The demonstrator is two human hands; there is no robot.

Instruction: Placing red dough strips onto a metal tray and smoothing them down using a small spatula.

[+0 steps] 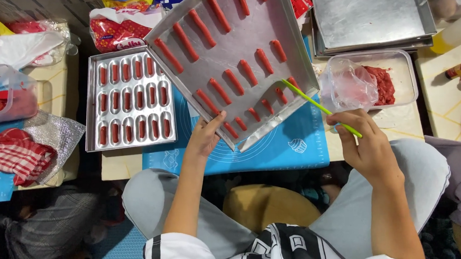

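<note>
**Tray of red dough sticks being tilted and worked with a green stick**

Nearest the viewer, a flat metal tray (247, 52) is being gripped at its near corner by the left hand (205, 138), fingers closed on the rim and thumb lying on top. A thin green stick (321, 107) is being pinched in the closed right hand (364, 142), its far tip being pressed against a red dough stick (291, 83) by the tray's right edge. The tray is being held tilted above a blue baking mat (296, 141), which is lying on the near edge of the low table (122, 165).

The tray is judged stiff and fairly light, best gripped by its raised rim or corner. The dough sticks look soft and easily dented, so they are probably better being nudged from the end than pinched.

Further back on the table, a moulded metal pan (128, 101) with rows of filled oval wells is being kept at the left of the mat. At the right edge, a clear plastic tub (400, 77) of red dough with a crumpled bag inside is sitting. Beyond it, at the far right corner, empty square tins (371, 9) are being kept stacked.
</note>
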